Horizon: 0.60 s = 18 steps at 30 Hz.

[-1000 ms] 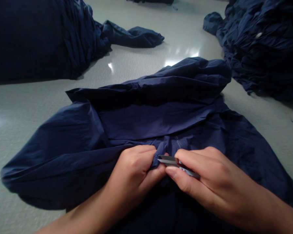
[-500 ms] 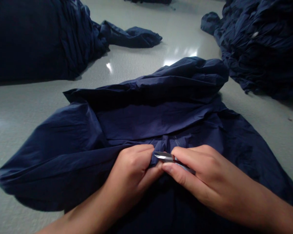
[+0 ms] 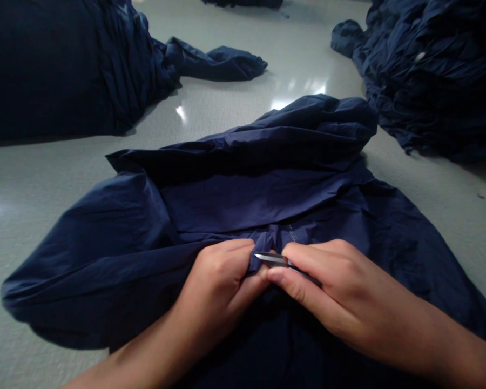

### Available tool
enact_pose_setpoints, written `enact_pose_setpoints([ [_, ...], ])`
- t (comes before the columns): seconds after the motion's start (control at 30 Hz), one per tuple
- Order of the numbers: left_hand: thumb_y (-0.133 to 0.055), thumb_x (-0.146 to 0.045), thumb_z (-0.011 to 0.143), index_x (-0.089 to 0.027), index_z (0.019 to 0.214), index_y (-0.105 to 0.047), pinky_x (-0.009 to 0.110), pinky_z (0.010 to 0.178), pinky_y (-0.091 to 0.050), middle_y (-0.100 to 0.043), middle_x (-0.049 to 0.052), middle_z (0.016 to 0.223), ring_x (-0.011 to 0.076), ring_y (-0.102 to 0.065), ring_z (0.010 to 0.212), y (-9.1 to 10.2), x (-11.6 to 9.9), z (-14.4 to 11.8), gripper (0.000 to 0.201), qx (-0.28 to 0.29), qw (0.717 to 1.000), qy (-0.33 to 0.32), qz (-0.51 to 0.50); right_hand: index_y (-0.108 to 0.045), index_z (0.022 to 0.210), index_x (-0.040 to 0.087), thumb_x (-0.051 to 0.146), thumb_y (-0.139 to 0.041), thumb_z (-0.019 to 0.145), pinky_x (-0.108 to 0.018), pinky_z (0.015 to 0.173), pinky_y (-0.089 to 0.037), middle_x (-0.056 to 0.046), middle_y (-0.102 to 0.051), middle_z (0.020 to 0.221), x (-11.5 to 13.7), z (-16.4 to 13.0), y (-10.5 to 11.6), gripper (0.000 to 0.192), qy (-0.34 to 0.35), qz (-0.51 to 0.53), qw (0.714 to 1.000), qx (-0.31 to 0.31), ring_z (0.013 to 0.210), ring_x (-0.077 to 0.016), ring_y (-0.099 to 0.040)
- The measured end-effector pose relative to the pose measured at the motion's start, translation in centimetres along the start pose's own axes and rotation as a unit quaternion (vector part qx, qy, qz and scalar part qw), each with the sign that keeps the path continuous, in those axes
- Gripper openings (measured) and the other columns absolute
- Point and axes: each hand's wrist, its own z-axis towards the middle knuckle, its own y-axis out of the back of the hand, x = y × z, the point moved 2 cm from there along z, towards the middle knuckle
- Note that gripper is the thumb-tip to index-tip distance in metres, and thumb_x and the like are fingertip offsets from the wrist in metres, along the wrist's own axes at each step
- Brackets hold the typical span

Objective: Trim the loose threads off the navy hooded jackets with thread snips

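Fabric of a dark blue garment [image 3: 243, 200] lies spread across the pale table [image 3: 32, 178], and the working spot is a small bunched fold at its near middle, about 6 o'clock in the view. The left hand [image 3: 221, 283] has its fingers curled shut on that fold, pinching the cloth and holding it up. Just beside it, at 3 o'clock from the fold, the right hand [image 3: 328, 286] grips small metal snips [image 3: 272, 259] between thumb and fingers, closed around the handle so that only the blades show.

The snips lie nearly level, their long axis running from 3 o'clock toward 9 o'clock, with the tip pointing at the pinched cloth and touching or all but touching it; I cannot tell whether the blades are parted. A short line of stitching [image 3: 294, 233] shows on the cloth just above the tip, toward 12 o'clock. The two hands meet at the fold, thumb against thumb, so both are equally near it, the left holding and the right bringing the blade in from the side.

Farther out, the garment rises into a puffed ridge toward 12 o'clock. A heap of the same dark blue cloth [image 3: 65, 65] sits at 10 o'clock, and another pile [image 3: 429, 75] at 2 o'clock, both well apart from the hands.
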Motion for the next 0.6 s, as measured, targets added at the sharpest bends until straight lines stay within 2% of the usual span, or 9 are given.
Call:
enact_pose_setpoints([
  [0.17, -0.058, -0.028, 0.107, -0.015, 0.077, -0.065, 0.023, 0.063, -0.044, -0.064, 0.001, 0.072, 0.0129, -0.060, 0.065, 0.0, 0.0, -0.1, 0.033, 0.004, 1.000, 0.006, -0.007, -0.064, 0.085, 0.022, 0.033, -0.049, 0.113, -0.033, 0.066, -0.042, -0.001, -0.069, 0.078, 0.2, 0.0, 0.1, 0.034, -0.003, 0.029, 1.000, -0.006, 0.067, -0.0165, -0.063],
  [0.27, -0.056, -0.024, 0.107, -0.017, 0.078, -0.062, 0.024, 0.064, -0.043, -0.061, -0.001, 0.072, 0.0125, -0.059, 0.066, 0.0, -0.2, 0.0, 0.031, 0.005, 0.999, 0.021, -0.024, -0.057, 0.076, 0.022, 0.034, -0.053, 0.111, -0.030, 0.061, -0.039, 0.002, -0.059, 0.068, 0.1, 0.2, 0.2, 0.037, -0.048, 0.107, 0.993, -0.034, 0.059, -0.0127, -0.056],
  [0.33, -0.053, -0.025, 0.109, -0.018, 0.078, -0.059, 0.024, 0.065, -0.043, -0.059, -0.002, 0.073, 0.0120, -0.057, 0.066, 0.0, -0.4, 0.1, 0.032, 0.004, 0.999, 0.039, -0.033, -0.050, 0.071, 0.022, 0.041, -0.054, 0.111, -0.028, 0.056, -0.036, 0.005, -0.049, 0.061, -0.4, 0.3, 0.3, 0.045, -0.120, 0.197, 0.969, -0.086, 0.052, -0.0099, -0.047],
  [0.4, -0.052, -0.029, 0.110, -0.019, 0.081, -0.059, 0.024, 0.066, -0.043, -0.060, -0.002, 0.075, 0.0118, -0.056, 0.067, 0.0, -0.5, 0.1, 0.032, 0.000, 0.997, 0.061, -0.036, -0.048, 0.071, 0.022, 0.049, -0.055, 0.109, -0.027, 0.052, -0.036, 0.007, -0.043, 0.058, -0.9, 0.3, 0.2, 0.047, -0.190, 0.296, 0.928, -0.124, 0.047, -0.0080, -0.040],
  [0.5, -0.058, -0.037, 0.108, -0.020, 0.087, -0.061, 0.023, 0.068, -0.044, -0.062, -0.002, 0.082, 0.0127, -0.057, 0.072, 0.3, -0.6, 0.1, 0.027, -0.016, 0.995, 0.089, -0.032, -0.056, 0.079, 0.022, 0.050, -0.064, 0.103, -0.025, 0.049, -0.039, 0.008, -0.048, 0.056, -1.6, 0.5, -0.4, 0.038, -0.236, 0.404, 0.878, -0.100, 0.045, -0.0089, -0.045],
  [0.6, -0.062, -0.046, 0.106, -0.022, 0.097, -0.063, 0.024, 0.069, -0.044, -0.064, -0.002, 0.086, 0.0141, -0.058, 0.075, 0.6, -0.5, 0.0, 0.025, -0.040, 0.990, 0.128, -0.041, -0.060, 0.084, 0.021, 0.045, -0.074, 0.096, -0.024, 0.047, -0.040, 0.006, -0.055, 0.061, -1.7, 0.6, -0.5, 0.030, -0.234, 0.438, 0.865, -0.062, 0.049, -0.0108, -0.052],
])
